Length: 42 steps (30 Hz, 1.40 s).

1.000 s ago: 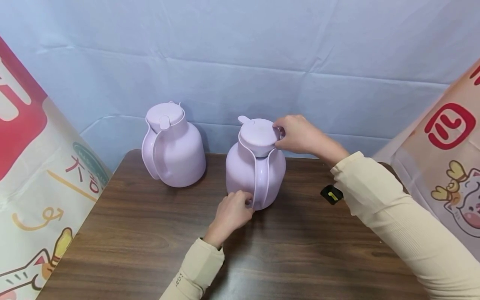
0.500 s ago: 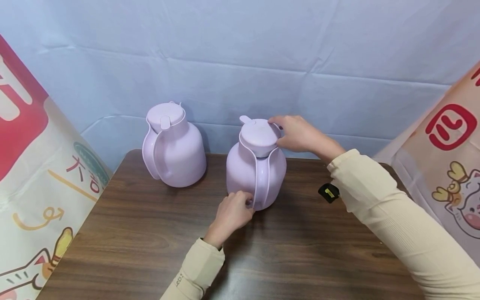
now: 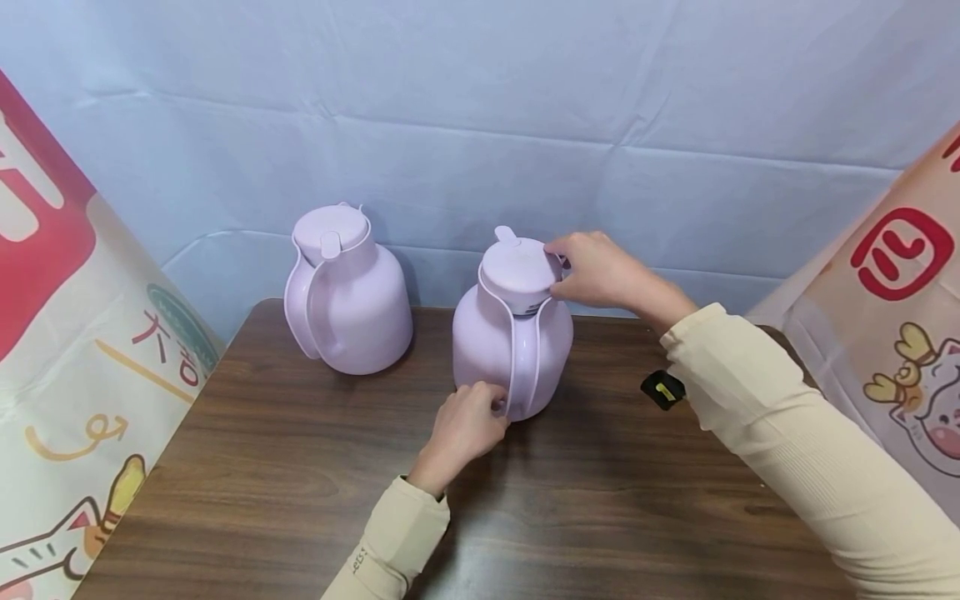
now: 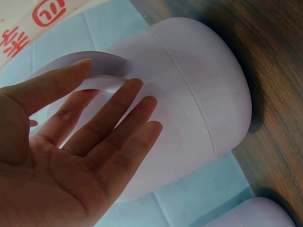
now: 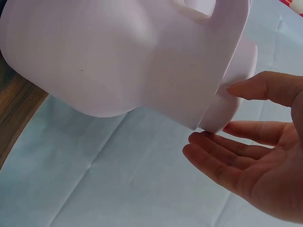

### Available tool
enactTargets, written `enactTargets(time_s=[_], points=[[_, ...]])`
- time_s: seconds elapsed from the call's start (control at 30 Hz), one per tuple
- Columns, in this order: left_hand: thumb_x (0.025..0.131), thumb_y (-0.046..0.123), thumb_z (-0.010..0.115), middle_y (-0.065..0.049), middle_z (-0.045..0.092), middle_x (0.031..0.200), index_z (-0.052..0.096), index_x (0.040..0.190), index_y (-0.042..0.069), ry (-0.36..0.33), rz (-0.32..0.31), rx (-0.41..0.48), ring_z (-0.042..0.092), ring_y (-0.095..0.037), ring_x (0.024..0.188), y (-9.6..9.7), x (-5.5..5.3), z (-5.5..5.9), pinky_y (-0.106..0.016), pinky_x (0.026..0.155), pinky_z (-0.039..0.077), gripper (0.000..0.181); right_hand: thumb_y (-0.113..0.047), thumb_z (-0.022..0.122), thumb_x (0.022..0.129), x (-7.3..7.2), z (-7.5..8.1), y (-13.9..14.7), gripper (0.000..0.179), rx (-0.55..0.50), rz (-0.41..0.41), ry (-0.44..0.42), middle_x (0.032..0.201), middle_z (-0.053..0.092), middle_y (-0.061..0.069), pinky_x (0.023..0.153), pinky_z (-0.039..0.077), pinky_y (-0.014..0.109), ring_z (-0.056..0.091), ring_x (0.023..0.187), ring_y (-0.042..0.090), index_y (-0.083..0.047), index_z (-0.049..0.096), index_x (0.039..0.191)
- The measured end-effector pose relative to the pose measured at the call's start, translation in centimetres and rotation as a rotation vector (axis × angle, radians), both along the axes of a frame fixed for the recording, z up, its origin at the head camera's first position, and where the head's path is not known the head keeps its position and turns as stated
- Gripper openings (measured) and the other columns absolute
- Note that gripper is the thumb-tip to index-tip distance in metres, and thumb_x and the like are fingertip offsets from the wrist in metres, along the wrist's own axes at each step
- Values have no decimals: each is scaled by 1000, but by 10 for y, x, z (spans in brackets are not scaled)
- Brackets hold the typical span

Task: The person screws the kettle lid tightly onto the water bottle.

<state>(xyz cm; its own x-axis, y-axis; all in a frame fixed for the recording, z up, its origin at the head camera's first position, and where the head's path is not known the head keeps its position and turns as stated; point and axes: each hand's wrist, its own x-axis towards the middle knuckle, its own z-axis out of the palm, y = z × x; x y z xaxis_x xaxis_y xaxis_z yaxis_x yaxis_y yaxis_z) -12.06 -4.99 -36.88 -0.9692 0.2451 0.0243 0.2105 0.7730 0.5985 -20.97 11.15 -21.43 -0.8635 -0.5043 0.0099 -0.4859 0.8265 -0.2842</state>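
Observation:
A lilac thermos jug (image 3: 480, 342) stands upright near the table's back edge, its handle facing the camera. Thumb and index finger of my left hand (image 3: 467, 421) pinch the lower part of the handle (image 3: 523, 358); the left wrist view shows the other fingers (image 4: 137, 127) extended beside the jug's body. At the jug's top, my right hand (image 3: 600, 268) holds the rim of the round lid (image 3: 519, 265) between thumb and fingers. The lid's tab (image 3: 506, 234) points to the back, away from the handle. In the right wrist view the lid (image 5: 227, 106) sits in the jug's neck.
A second lilac jug (image 3: 367, 308) with its lid on stands to the left. A small black tag with a yellow mark (image 3: 663, 389) is by the right sleeve. Pale blue cloth (image 3: 480, 125) hangs behind the brown wooden table (image 3: 600, 500); printed banners flank it.
The lid has turned clockwise, its tab moving from back left toward the back. My right fingers shifted along the rim and came back. My left hand stays at the handle.

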Motion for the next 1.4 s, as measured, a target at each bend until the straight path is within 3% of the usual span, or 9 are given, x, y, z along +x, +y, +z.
enactTargets(time_s=[0.1, 0.37, 0.57, 0.7, 0.87, 1.0, 1.23, 1.4], points=[[75, 8, 67, 4, 54, 63, 66, 76, 14, 1, 1, -2, 43, -16, 53, 0, 0, 0, -31, 49, 37, 6, -5, 60, 70, 1, -1, 0, 19, 6, 2, 27, 73, 51, 9, 63, 37, 34, 47, 72, 24, 1, 59, 87], [75, 8, 67, 4, 55, 63, 65, 75, 14, 4, 0, -5, 43, -15, 53, 0, 0, 0, -30, 50, 37, 6, -5, 60, 71, 5, 2, -2, 8, 1, -24, 43, 72, 55, 11, 63, 38, 36, 47, 69, 25, 0, 59, 77], [75, 8, 68, 3, 60, 69, 68, 79, 14, 0, -1, -3, 48, -15, 55, 1, 1, 0, -31, 52, 40, 6, -2, 56, 71, 5, 6, -1, 26, -22, -73, 3, 89, 63, 19, 75, 43, 42, 56, 84, 31, 3, 65, 94], [75, 9, 68, 3, 58, 67, 67, 77, 14, 8, 2, -9, 48, -16, 54, 1, 0, 1, -32, 51, 39, 6, -1, 54, 71, 1, 7, -1, 29, -23, -105, -11, 98, 63, 20, 78, 42, 44, 55, 90, 33, 2, 65, 98], [74, 9, 68, 3, 58, 66, 67, 76, 15, 17, 6, -17, 49, -18, 55, 1, 0, 2, -34, 51, 40, 7, 1, 54, 72, -4, 4, -2, 51, -1, -112, -59, 111, 58, 24, 83, 42, 44, 54, 103, 36, 5, 52, 123], [74, 9, 68, 2, 59, 68, 67, 77, 15, 14, 5, -19, 49, -18, 55, 1, 0, 2, -35, 51, 40, 7, 1, 55, 72, -5, 2, -1, 56, -11, -105, -82, 115, 56, 24, 86, 41, 44, 51, 108, 37, 5, 47, 127], [74, 9, 68, 2, 60, 69, 67, 77, 14, 9, 3, -18, 51, -18, 57, 1, 1, 3, -35, 53, 41, 6, 1, 56, 70, -3, 0, 1, 49, -62, -91, -52, 108, 60, 24, 84, 42, 43, 54, 102, 36, 7, 54, 119], [74, 9, 68, 2, 55, 65, 64, 73, 15, 5, 2, -21, 47, -18, 55, 1, 0, 3, -34, 51, 39, 7, -1, 57, 70, 1, -3, 3, 25, -75, -76, 20, 89, 62, 16, 77, 43, 40, 56, 87, 30, 3, 63, 94]])
